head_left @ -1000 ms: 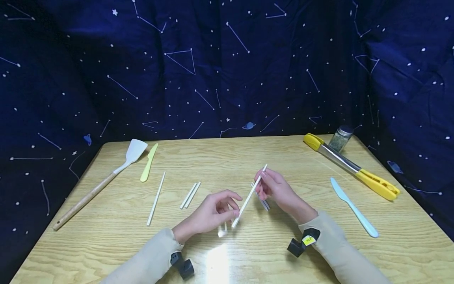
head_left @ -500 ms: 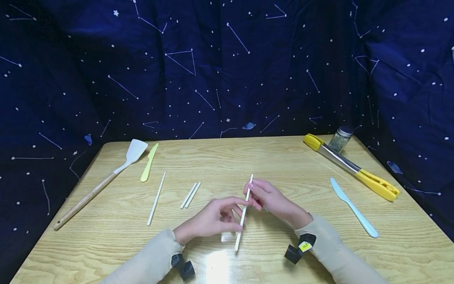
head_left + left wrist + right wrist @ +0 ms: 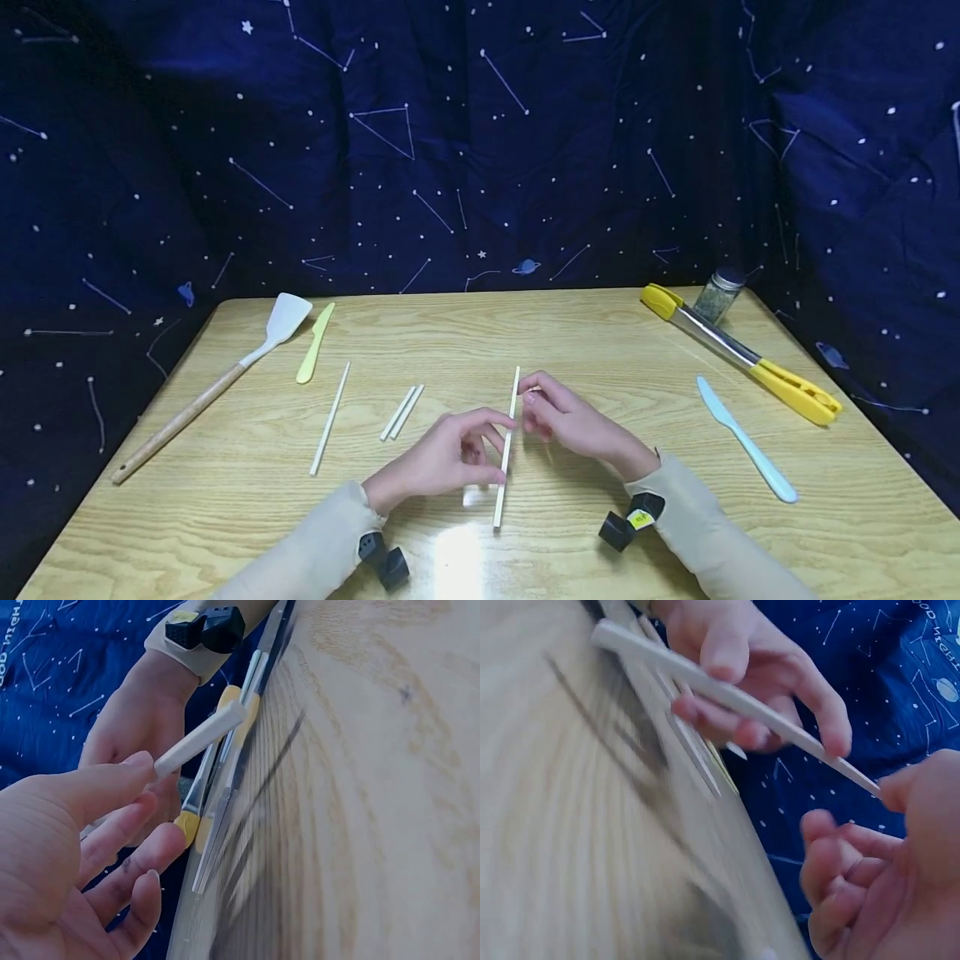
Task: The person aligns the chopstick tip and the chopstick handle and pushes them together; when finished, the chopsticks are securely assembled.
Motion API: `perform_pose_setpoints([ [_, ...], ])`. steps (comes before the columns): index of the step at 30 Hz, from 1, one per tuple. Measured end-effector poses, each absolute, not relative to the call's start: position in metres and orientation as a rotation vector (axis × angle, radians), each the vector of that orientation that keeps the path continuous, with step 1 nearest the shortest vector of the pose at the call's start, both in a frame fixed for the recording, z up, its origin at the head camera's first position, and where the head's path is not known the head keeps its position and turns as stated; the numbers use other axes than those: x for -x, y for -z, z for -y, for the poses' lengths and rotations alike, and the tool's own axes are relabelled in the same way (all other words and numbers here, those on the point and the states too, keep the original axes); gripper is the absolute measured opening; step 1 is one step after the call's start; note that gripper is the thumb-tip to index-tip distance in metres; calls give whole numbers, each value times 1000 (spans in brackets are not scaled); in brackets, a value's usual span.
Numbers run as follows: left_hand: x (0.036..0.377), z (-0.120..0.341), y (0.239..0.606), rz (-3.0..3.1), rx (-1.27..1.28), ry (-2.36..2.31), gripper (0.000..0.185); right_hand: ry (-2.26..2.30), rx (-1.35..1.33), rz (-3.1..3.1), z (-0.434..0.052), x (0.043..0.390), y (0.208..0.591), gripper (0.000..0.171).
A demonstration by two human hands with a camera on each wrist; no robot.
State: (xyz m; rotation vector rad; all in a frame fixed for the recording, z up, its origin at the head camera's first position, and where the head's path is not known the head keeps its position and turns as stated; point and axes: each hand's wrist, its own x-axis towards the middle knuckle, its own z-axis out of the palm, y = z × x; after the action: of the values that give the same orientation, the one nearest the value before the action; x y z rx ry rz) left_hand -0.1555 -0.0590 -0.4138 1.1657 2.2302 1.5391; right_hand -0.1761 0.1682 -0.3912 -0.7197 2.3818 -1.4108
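A pale, tapered chopstick (image 3: 507, 454) points away from me, held up in the middle. My left hand (image 3: 450, 458) pinches it from the left side, thumb lower and index finger higher along its length. In the right wrist view the chopstick (image 3: 705, 682) has its thick end beside the left thumb and its thin end near my right hand (image 3: 885, 877). Seen from the head, the right hand (image 3: 581, 421) sits just right of the far end, fingers loosely bent, thumb and index fingertip right at the stick. The left wrist view shows the chopstick's blunt end (image 3: 202, 739) beyond the left thumb.
Another chopstick (image 3: 330, 418) and two short white sticks (image 3: 402, 412) lie to the left. Farther left are a spatula (image 3: 213, 387) and a yellow knife (image 3: 316, 343). A blue knife (image 3: 747, 440), yellow tongs (image 3: 742, 354) and a jar (image 3: 717, 297) are on the right.
The chopstick has swung left and straightened toward me. My right hand has moved left and loosened its pinch near the far end. The left fingers now hold it around the middle.
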Motion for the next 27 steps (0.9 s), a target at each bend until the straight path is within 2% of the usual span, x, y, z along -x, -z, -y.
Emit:
perform_pose_setpoints([
  [5,158,59,415,-2247,-1138,-1553,54,1203,732,-2655,-181,183,392,20],
  [9,159,62,417,-2258,-1105,-1558,55,992,638,-2836,-189,187,392,14],
  [19,168,79,412,-2346,-1053,-1569,54,666,572,-2883,-193,193,395,24],
  [27,181,116,405,-2477,-970,-1559,54,651,482,-2900,-186,188,402,15],
])
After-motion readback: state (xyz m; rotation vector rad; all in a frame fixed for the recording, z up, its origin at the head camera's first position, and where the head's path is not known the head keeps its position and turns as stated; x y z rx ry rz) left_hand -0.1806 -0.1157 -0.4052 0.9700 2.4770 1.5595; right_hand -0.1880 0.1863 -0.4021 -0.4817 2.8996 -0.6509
